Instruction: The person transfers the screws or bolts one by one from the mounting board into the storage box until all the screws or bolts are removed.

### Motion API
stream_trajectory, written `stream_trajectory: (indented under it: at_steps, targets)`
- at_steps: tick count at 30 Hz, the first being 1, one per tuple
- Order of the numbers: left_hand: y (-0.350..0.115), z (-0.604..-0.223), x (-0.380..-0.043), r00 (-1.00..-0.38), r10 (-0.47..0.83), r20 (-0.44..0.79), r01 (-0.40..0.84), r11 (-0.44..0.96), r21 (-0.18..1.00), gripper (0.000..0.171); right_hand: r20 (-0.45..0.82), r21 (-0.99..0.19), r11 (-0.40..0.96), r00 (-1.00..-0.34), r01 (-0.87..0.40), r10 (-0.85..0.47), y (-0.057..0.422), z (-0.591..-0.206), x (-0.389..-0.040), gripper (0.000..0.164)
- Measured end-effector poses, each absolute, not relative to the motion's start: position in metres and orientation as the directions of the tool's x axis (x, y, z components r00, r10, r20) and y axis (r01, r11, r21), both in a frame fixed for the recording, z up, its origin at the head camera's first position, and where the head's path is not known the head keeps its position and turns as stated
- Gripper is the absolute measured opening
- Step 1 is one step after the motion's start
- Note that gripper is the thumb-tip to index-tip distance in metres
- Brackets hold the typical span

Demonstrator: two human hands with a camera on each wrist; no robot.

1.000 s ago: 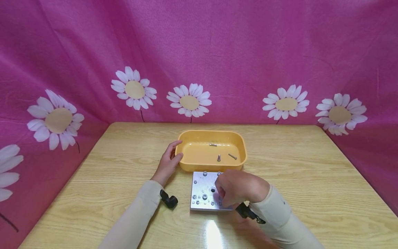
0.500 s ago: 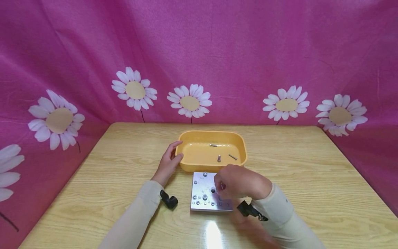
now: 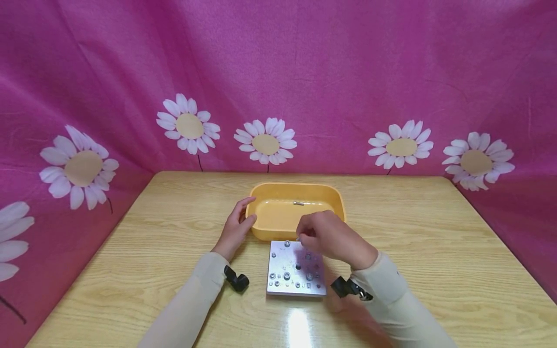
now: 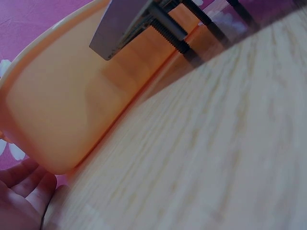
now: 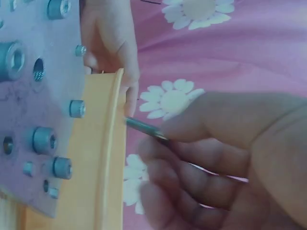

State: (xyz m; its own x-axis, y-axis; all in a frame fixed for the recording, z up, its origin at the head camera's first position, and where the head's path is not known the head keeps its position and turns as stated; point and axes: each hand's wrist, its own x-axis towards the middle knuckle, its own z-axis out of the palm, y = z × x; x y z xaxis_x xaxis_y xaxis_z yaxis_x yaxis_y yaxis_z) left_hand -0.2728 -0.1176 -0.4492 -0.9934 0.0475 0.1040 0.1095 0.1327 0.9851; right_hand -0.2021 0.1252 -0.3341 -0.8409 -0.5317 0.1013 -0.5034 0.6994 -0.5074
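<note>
My left hand [image 3: 235,229] holds the left end of the yellow tray [image 3: 283,235], with thumb and index fingertip at its rim. In the left wrist view, other fingers [image 4: 33,184] lie against the tray's outer corner. My right hand [image 3: 332,237] pinches a thin metal screw [image 5: 146,128] between thumb and index finger, over the back edge of the plate and near the tray's front rim. Below it stands the metal plate [image 3: 280,263], set with several socket-head screws and some open holes. Long threaded screw shanks [image 4: 170,36] stick out under the plate.
One loose screw [image 3: 298,203] shows on the tray floor; my right hand covers the tray's front right part. The wooden table [image 3: 174,217] extends to both sides, with a pink flowered cloth [image 3: 330,72] behind it.
My right hand has risen off the plate and moved back to the tray's front rim, uncovering screws on the plate's right side and hiding two in the tray. My left hand stays put.
</note>
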Motion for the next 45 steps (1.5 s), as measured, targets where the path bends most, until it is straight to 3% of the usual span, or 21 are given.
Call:
stream_trajectory:
  at_steps: [8, 26, 38, 45]
  targets:
    - [-0.117, -0.434, -0.265, -0.995, 0.072, 0.063, 0.071, 0.117, 0.991, 0.049, 0.220, -0.595, 0.703, -0.920, -0.389, -0.324, 0.129, -0.346, -0.218, 0.008]
    - [-0.114, -0.417, -0.253, -0.994, 0.077, 0.073, 0.083, 0.140, 0.987, 0.049, 0.259, -0.660, 0.684, -0.948, -0.312, -0.182, 0.145, -0.380, -0.247, 0.010]
    - [-0.114, -0.416, -0.253, -0.994, 0.082, 0.069, 0.080, 0.141, 0.987, 0.050, 0.248, -0.671, 0.658, -0.940, -0.342, -0.236, 0.146, -0.390, -0.252, 0.015]
    - [-0.114, -0.416, -0.252, -0.994, 0.082, 0.068, 0.078, 0.132, 0.988, 0.049, 0.246, -0.584, 0.701, -0.913, -0.408, -0.326, 0.144, -0.392, -0.251, 0.024]
